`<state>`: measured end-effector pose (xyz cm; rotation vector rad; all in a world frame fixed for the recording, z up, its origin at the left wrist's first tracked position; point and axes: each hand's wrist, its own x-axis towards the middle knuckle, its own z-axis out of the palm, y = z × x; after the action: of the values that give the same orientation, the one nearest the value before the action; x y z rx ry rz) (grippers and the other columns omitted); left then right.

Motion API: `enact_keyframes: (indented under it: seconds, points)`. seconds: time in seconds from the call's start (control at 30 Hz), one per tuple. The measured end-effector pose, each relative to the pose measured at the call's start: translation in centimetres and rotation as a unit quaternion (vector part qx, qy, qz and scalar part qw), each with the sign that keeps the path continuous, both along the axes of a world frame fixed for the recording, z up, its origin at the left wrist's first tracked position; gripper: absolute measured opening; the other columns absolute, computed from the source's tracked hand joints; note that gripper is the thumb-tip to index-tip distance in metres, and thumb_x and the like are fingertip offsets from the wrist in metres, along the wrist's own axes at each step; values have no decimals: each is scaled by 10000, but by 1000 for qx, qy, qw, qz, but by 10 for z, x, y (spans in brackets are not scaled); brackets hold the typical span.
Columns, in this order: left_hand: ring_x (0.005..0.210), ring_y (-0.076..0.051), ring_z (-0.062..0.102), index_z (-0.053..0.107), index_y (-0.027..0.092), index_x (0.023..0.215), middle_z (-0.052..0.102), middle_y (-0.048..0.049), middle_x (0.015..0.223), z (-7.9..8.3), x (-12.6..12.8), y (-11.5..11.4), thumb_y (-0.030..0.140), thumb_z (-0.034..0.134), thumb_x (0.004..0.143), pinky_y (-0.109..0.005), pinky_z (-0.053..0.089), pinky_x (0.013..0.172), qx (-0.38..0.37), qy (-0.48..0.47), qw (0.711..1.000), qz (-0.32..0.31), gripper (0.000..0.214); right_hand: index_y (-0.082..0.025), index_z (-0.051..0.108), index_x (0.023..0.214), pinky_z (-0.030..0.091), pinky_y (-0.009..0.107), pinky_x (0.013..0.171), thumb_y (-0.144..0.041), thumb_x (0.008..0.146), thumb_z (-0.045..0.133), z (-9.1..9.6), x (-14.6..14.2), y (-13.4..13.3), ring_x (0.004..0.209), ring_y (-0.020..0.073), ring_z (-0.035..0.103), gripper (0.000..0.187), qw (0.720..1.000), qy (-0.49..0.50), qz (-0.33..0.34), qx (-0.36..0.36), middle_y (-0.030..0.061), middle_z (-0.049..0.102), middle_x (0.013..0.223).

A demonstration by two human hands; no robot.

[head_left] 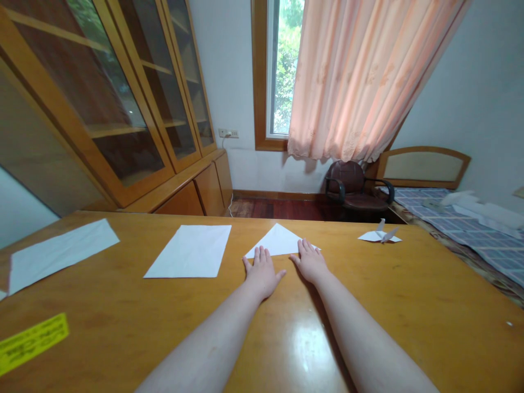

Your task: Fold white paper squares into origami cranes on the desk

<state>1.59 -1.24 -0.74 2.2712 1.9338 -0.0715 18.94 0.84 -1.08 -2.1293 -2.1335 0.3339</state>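
Head view: left hand [262, 274] and right hand [311, 263], both flat and unclenched, touched one paper triangle [277, 239]. Uneven pressure risked skewing it.

Left hand [262, 273] and right hand [311, 263] hide bits of the triangle [277, 240]. I can't read the cut-off label [35, 343] far to its left, nor identify the speck [509, 323] far right.

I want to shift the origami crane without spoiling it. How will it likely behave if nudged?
Being folded paper, the origami crane is probably very light and would slide easily on the glossy desk. Its thin upright tips would likely crease under a firm grip. Its broad, low spread suggests little rolling.
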Motion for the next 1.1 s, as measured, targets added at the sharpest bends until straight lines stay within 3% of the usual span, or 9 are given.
enact_keyframes:
  seconds: [0.13, 0.3, 0.5, 0.7, 0.9, 1.1]
  points:
    - [1398, -368, 40, 224, 42, 1434, 121, -216, 1510, 1, -1, 1, 633, 284, 822, -655, 78, 1051, 10, 6, 999, 43, 853, -76, 219, 1439, 136, 449, 1103, -545, 894, 295, -2, 3, 2, 1394, 249, 162, 723, 999, 5, -42, 13, 156, 206, 1506]
    - [1378, -391, 142, 296, 21, 1401, 216, -249, 1480, 0, -7, 8, 620, 313, 818, -650, 113, 1047, 44, -1, 992, 115, 836, -122, 288, 1413, 166, 455, 1086, -495, 888, 342, 0, 4, 3, 1376, 242, 212, 646, 998, 19, -57, 29, 150, 280, 1483]
    - [1337, -318, 295, 380, 148, 1360, 344, -160, 1455, 9, -19, 18, 492, 363, 846, -596, 213, 1049, 63, -96, 986, 119, 619, -168, 471, 1273, 247, 433, 1036, -449, 880, 383, 8, 5, 2, 1295, 250, 353, 491, 996, 28, -58, 58, 134, 424, 1396]
    - [1312, -294, 340, 366, 189, 1360, 433, -148, 1400, 12, -21, 20, 400, 502, 802, -568, 203, 1060, 65, -110, 985, 118, 611, -202, 604, 1030, 342, 360, 921, -436, 833, 482, 15, 8, 2, 1091, 240, 517, 329, 995, 25, -58, 81, 98, 581, 1191]
    - [1271, -275, 386, 377, 221, 1341, 479, -130, 1363, 13, -20, 19, 399, 516, 811, -540, 208, 1055, 67, -110, 985, 117, 576, -206, 590, 1043, 338, 363, 912, -424, 806, 532, 14, 7, 3, 1045, 238, 535, 327, 992, 43, -78, 87, 85, 626, 1097]
    - [1166, -239, 482, 434, 245, 1302, 576, -80, 1253, 18, -22, 18, 308, 553, 798, -420, 275, 1026, 100, -126, 981, 111, 522, -199, 572, 1118, 314, 384, 951, -416, 790, 550, 11, 7, 5, 1068, 257, 529, 394, 991, 56, -85, 91, 97, 622, 1131]
